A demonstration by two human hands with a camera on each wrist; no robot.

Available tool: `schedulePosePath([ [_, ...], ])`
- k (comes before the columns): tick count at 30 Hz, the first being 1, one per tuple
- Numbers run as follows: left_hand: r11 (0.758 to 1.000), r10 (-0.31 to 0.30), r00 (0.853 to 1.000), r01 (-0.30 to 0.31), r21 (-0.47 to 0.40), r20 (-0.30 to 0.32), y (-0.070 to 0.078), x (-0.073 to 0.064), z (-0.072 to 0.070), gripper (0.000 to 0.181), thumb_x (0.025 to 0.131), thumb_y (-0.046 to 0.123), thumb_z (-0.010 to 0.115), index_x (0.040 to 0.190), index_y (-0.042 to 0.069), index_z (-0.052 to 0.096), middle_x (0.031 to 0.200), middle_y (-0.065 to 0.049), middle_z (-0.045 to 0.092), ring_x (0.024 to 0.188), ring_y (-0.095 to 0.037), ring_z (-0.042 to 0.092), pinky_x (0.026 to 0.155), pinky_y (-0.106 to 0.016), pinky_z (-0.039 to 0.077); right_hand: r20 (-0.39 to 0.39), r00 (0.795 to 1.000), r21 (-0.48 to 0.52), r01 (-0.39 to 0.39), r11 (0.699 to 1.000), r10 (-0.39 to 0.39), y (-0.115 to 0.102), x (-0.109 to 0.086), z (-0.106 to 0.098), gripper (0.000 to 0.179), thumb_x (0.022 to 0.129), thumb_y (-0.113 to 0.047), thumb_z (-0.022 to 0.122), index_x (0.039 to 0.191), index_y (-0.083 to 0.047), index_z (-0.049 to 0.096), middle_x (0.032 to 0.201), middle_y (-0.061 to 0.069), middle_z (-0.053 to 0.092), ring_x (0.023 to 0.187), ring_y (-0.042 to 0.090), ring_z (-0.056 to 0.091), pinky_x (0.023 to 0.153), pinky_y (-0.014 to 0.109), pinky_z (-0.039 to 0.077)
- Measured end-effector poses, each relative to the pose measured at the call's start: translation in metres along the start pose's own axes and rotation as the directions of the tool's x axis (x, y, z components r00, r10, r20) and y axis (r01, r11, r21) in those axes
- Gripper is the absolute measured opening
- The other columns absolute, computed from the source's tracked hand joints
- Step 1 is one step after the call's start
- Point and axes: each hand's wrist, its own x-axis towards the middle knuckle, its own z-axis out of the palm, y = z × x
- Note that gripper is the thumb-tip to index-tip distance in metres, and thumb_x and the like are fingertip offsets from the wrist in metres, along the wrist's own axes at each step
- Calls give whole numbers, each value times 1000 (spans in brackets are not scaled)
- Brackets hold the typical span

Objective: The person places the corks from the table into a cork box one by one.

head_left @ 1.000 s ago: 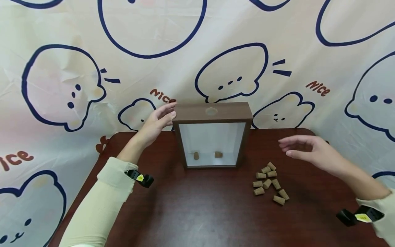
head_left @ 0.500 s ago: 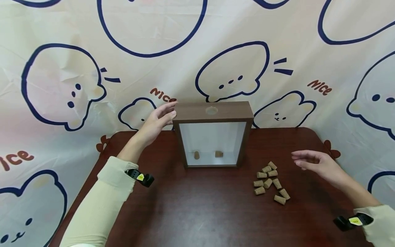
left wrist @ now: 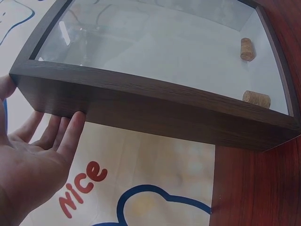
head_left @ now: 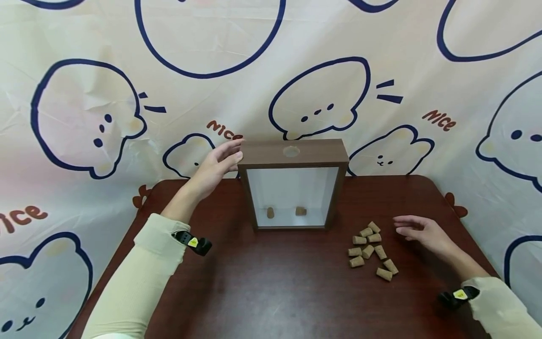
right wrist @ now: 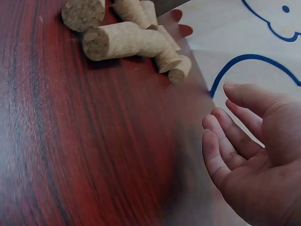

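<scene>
A brown wood-framed box (head_left: 292, 157) with a clear front and a round hole in its top stands upright at the table's far side. Two corks lie on its floor, one cork (head_left: 270, 213) at the left and another cork (head_left: 301, 211) right of the middle. My left hand (head_left: 211, 169) rests against the box's upper left corner; in the left wrist view its fingertips (left wrist: 75, 122) touch the side panel. Over the table's right part hovers my right hand (head_left: 427, 233), fingers loosely bent and holding nothing. Just left of it lies a group of several loose corks (head_left: 367, 252).
Everything stands on a dark red-brown wooden table (head_left: 271, 282). A cloth backdrop (head_left: 237, 108) with blue cartoon outlines hangs right behind the table's far edge. Each wrist carries a small black camera (head_left: 195, 242).
My right hand has come down toward the table beside the loose corks, first outward, then slightly back left. The left hand and the box have stayed in place.
</scene>
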Motion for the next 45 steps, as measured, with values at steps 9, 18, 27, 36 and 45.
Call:
schedulePosePath([
  [9,1000,-12,1000,12,2,0,0,0,2,56,108,29,52,158,12,36,160,-7,36,143,-26,39,114,-49,39,16,996,-53,-86,995,87,-1,14,18,50,100,-27,68,137,5,59,129,26,63,93,6,65,72,31,58],
  [18,1000,-8,1000,8,5,-5,-1,0,1,57,108,29,52,158,11,35,161,-6,36,143,-25,39,114,-49,39,57,996,-65,-62,996,66,-9,31,31,46,98,-23,70,134,5,62,121,22,69,88,12,64,65,32,55],
  [27,1000,-5,1000,5,3,-4,0,0,1,57,108,29,52,159,10,34,161,-7,35,143,-26,38,114,-50,38,70,997,-96,-8,995,15,-16,39,42,38,98,-15,69,129,7,64,112,16,72,90,8,66,70,27,55],
  [36,1000,1,1000,-1,1,-10,0,0,0,56,107,29,52,158,12,36,160,-7,36,142,-26,39,114,-49,39,41,999,-143,-5,990,11,-19,38,43,31,98,-10,67,126,2,68,115,16,71,91,10,64,68,25,52],
  [45,1000,1,1000,-1,-5,-9,-1,0,1,55,107,29,52,158,13,37,160,-7,36,143,-26,39,115,-50,37,70,997,-224,57,973,-42,-18,34,40,29,98,-7,66,127,-3,70,123,17,69,113,29,62,82,23,52],
])
